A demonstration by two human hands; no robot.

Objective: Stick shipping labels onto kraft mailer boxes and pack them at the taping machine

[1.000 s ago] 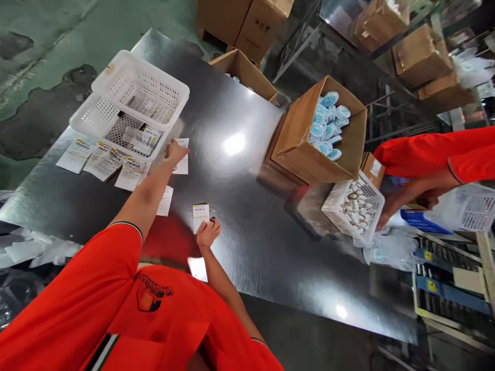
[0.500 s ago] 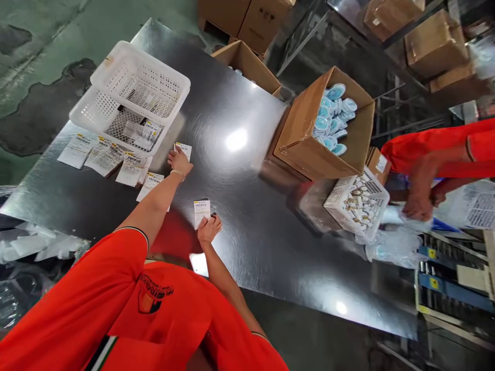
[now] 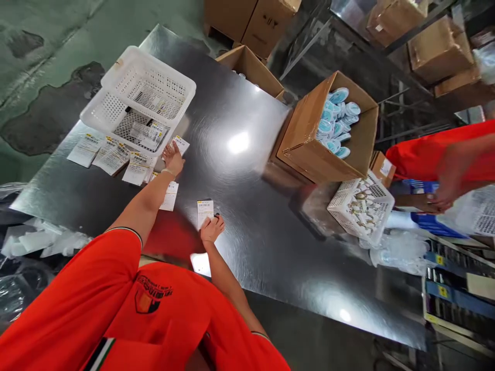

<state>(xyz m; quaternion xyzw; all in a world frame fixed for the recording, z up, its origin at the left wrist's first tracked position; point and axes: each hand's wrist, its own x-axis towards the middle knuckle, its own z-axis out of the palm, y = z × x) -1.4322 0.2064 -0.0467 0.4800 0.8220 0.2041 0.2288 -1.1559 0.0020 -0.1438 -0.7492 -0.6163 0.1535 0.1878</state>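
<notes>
My left hand [image 3: 174, 159] is closed on the lower edge of a white labelled card [image 3: 181, 145], beside the near right corner of the lower white basket [image 3: 129, 135]. My right hand [image 3: 212, 227] grips another white labelled card [image 3: 205, 211] from its near end; something dark shows behind its top edge and by the fingers. Left of my left forearm, stacks of labelled cards [image 3: 112, 155] lie in a row along the basket. One more labelled card [image 3: 169, 196] shows just right of that forearm, partly hidden by it.
A second white basket [image 3: 154, 77] rests across the lower one. Farther right on the metal table [image 3: 251, 221] stand a cardboard box [image 3: 305, 154] of blue-and-white round items and a white crate [image 3: 344, 211] of small pieces. A co-worker's hand [image 3: 444, 193] is at the far right.
My left hand has shifted slightly left, and the card under its fingers is now tilted. More of the card by my left forearm shows. My right hand has hardly moved.
</notes>
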